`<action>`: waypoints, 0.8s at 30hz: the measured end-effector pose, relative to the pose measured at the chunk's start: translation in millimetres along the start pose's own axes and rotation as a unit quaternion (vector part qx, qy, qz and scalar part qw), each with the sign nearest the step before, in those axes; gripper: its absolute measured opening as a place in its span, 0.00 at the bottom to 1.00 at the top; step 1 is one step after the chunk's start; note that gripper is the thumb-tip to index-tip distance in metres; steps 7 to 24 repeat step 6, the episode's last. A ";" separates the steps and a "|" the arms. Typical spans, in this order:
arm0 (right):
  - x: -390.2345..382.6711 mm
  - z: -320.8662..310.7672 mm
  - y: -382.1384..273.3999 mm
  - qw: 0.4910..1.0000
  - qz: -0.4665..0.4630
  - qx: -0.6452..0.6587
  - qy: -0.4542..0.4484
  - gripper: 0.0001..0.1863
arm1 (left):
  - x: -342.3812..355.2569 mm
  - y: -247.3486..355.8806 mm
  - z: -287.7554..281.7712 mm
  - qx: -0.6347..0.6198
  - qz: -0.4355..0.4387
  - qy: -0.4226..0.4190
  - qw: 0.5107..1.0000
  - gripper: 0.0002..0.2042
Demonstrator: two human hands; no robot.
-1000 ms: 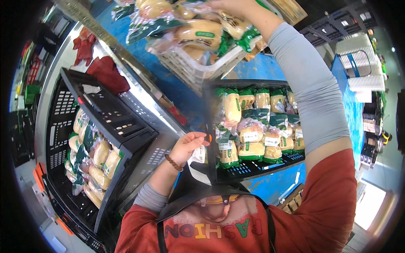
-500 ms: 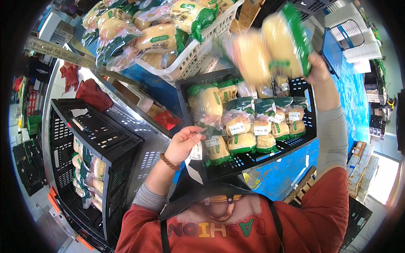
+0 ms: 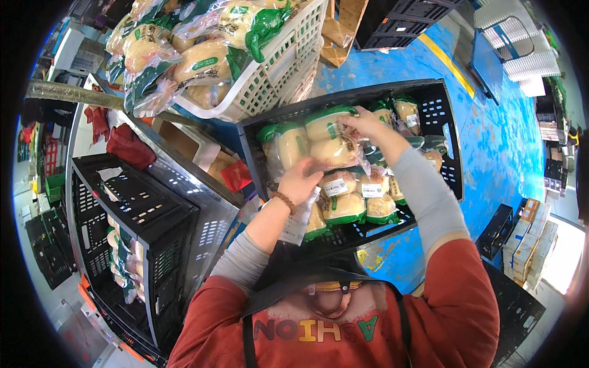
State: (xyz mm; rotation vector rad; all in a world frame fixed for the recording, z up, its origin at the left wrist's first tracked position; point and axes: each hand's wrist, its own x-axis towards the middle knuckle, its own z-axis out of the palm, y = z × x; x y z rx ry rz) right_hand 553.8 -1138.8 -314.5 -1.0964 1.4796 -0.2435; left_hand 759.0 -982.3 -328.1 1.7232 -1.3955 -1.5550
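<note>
My right hand [image 3: 368, 127] grips the green top of a clear bag of pale yellow, bun-like food [image 3: 334, 151], low over a black crate [image 3: 443, 98]. At the bag's near left side is my left hand [image 3: 300, 181], its fingers closed and fingertips close to the bag. From under its palm hangs a white label sheet [image 3: 302, 222], which it seems to hold. Several similar bags fill the crate; a nearer labelled bag [image 3: 339, 195] carries a white sticker. My hands and the held bag hide part of the crate's contents.
A white basket [image 3: 276, 76] heaped with similar bags stands at the upper left. Left of me a black crate [image 3: 132, 202], tipped on its side, holds more bags beside a metal-edged table [image 3: 211, 214]. Stacked dark crates [image 3: 408, 24] stand beyond; the floor [image 3: 491, 153] is blue.
My right hand has brought the bag from the raised far right down and left into the crate. My left hand has moved right and slightly up, toward the bag.
</note>
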 end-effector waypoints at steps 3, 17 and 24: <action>-22.4 33.0 27.6 0.978 -0.083 0.184 0.048 0.43 | -6.2 14.3 1.4 -0.024 -0.024 0.007 0.999 0.28; -19.6 25.6 36.0 0.969 -0.013 0.239 -0.063 0.45 | -3.7 9.4 -2.2 -0.097 -0.055 -0.009 0.994 0.31; -19.6 25.6 36.0 0.969 -0.013 0.239 -0.063 0.45 | -3.7 9.4 -2.2 -0.097 -0.055 -0.009 0.994 0.31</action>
